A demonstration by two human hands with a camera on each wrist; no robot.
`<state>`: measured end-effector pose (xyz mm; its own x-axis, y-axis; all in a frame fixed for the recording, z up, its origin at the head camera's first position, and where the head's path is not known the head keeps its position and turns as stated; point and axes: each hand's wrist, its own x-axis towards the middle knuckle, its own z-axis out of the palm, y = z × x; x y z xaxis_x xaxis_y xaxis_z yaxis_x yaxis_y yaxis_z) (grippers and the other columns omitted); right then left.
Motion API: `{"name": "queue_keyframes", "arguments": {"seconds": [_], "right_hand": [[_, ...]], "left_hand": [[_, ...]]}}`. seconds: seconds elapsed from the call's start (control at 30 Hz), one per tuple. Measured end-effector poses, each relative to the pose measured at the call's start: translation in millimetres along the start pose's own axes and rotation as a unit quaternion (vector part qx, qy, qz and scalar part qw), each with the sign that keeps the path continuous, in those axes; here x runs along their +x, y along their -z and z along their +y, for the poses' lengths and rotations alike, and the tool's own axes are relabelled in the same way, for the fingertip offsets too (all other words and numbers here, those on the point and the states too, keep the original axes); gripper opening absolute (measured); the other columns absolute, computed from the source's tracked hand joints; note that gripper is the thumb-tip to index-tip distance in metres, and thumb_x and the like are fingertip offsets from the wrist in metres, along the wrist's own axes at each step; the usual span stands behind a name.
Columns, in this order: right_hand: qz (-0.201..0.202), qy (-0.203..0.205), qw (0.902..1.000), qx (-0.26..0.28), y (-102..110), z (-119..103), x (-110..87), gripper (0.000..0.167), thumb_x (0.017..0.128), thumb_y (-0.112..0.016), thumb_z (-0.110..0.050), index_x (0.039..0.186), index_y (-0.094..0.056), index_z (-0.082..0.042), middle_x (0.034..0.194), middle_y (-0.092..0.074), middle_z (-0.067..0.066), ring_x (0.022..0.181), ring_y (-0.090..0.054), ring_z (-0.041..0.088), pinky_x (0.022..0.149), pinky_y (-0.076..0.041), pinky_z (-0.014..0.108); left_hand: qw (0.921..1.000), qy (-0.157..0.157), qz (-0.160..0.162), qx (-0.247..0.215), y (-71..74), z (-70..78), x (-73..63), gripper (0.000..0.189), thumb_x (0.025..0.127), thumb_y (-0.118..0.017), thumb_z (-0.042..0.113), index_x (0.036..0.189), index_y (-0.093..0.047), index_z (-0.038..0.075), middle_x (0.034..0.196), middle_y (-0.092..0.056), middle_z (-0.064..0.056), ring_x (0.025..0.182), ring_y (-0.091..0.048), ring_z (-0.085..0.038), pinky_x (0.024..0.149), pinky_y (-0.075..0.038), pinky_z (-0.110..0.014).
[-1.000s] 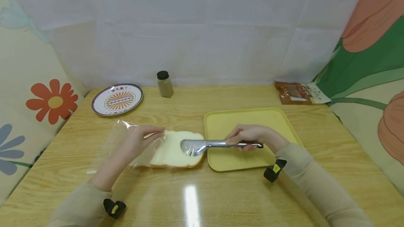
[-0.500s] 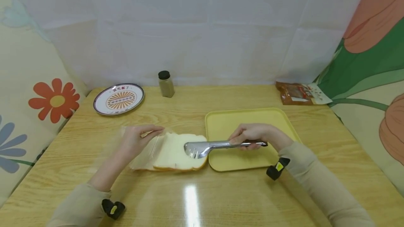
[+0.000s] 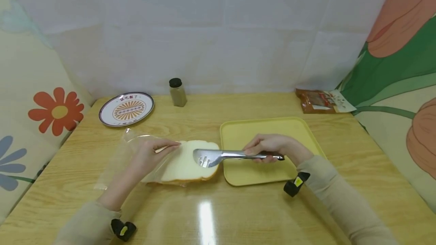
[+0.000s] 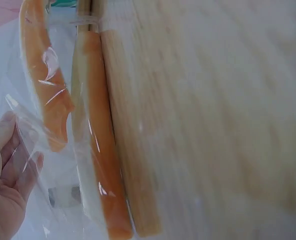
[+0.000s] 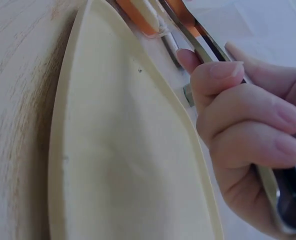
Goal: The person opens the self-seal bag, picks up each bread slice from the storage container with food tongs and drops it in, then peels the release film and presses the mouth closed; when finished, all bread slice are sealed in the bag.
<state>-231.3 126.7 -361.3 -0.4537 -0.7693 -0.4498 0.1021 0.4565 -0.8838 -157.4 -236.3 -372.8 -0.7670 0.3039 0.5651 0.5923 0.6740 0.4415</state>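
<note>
My right hand (image 3: 267,148) grips the handle of metal tongs (image 3: 235,154). The slotted upper arm of the tongs lies over the right part of a white bread slice (image 3: 184,163) with a brown crust. In the left wrist view this upper slice (image 4: 45,82) stands apart from and tilted over a second bread slice (image 4: 100,135) on the table. A clear plastic bag (image 3: 117,162) surrounds the left part of the bread. My left hand (image 3: 150,156) pinches the bag's upper film at its mouth, above the bread. The lower tong arm is hidden in the head view.
A yellow tray (image 3: 269,173) lies right of the bread, under my right hand. At the back stand a white oval plate (image 3: 127,109), a black-capped jar (image 3: 178,93) and a brown food packet (image 3: 323,101). A white cloth (image 3: 218,41) hangs behind the wooden table (image 3: 252,214).
The tongs and upper slice shifted slightly right, then back left and a little upward. My left hand stays at the bag, whose film now spreads higher around it.
</note>
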Motion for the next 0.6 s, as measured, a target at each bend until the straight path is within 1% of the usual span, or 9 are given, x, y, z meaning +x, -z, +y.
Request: {"name": "queue_keyframes", "arguments": {"seconds": [0.1, 0.2, 0.33, 0.47, 0.6], "right_hand": [[0.013, -0.007, 0.9999, 0.004, -0.2, 3.2, 0.7, 0.032, 0.094, -0.056, -0.022, 0.117, -0.063, -0.001, 0.058, -0.055, -0.002, 0.038, -0.037, 0.003, 0.034, -0.030, 0.016], [0.021, -0.014, 0.9996, 0.015, 1.0, 6.7, 0.1, 0.032, 0.094, -0.056, -0.022, 0.120, -0.062, -0.003, 0.058, -0.055, -0.002, 0.038, -0.038, 0.003, 0.033, -0.030, 0.016], [0.011, -0.004, 0.9998, 0.015, 0.4, 8.7, 0.7, 0.034, 0.094, -0.055, -0.022, 0.118, -0.061, 0.001, 0.059, -0.055, -0.002, 0.038, -0.038, 0.003, 0.034, -0.030, 0.016], [-0.005, 0.009, 0.9999, 0.013, -2.1, 8.2, 3.4, 0.034, 0.095, -0.054, -0.019, 0.117, -0.059, 0.006, 0.058, -0.054, -0.003, 0.038, -0.037, 0.002, 0.034, -0.030, 0.016], [-0.006, 0.008, 0.9999, 0.003, -4.2, 4.5, 6.0, 0.032, 0.096, -0.052, -0.017, 0.116, -0.059, 0.007, 0.056, -0.053, -0.003, 0.036, -0.035, 0.003, 0.033, -0.028, 0.017]], "left_hand": [[0.9999, 0.006, 0.011, -0.004, 1.0, 0.2, -0.2, 0.016, 0.075, -0.074, -0.004, 0.086, -0.076, 0.006, 0.084, -0.074, -0.008, 0.078, -0.070, -0.016, 0.075, -0.048, -0.003], [0.9992, 0.021, 0.014, -0.030, 2.2, 0.4, 0.3, 0.014, 0.076, -0.073, -0.004, 0.087, -0.075, 0.005, 0.085, -0.074, -0.009, 0.080, -0.069, -0.008, 0.077, -0.046, -0.002], [0.9975, 0.043, 0.009, -0.055, 3.1, 1.8, -1.2, 0.014, 0.078, -0.070, -0.004, 0.089, -0.074, 0.003, 0.087, -0.074, -0.011, 0.085, -0.065, 0.001, 0.080, -0.045, -0.001], [0.9978, 0.055, 0.001, -0.037, 1.2, 3.0, -3.0, 0.013, 0.079, -0.071, -0.002, 0.089, -0.075, 0.005, 0.087, -0.074, -0.010, 0.085, -0.064, 0.003, 0.078, -0.045, -0.001], [0.9974, 0.065, 0.001, -0.029, -1.2, 3.2, -2.3, 0.011, 0.079, -0.071, -0.001, 0.088, -0.075, 0.006, 0.086, -0.074, -0.008, 0.081, -0.065, 0.000, 0.073, -0.048, -0.003]]}}
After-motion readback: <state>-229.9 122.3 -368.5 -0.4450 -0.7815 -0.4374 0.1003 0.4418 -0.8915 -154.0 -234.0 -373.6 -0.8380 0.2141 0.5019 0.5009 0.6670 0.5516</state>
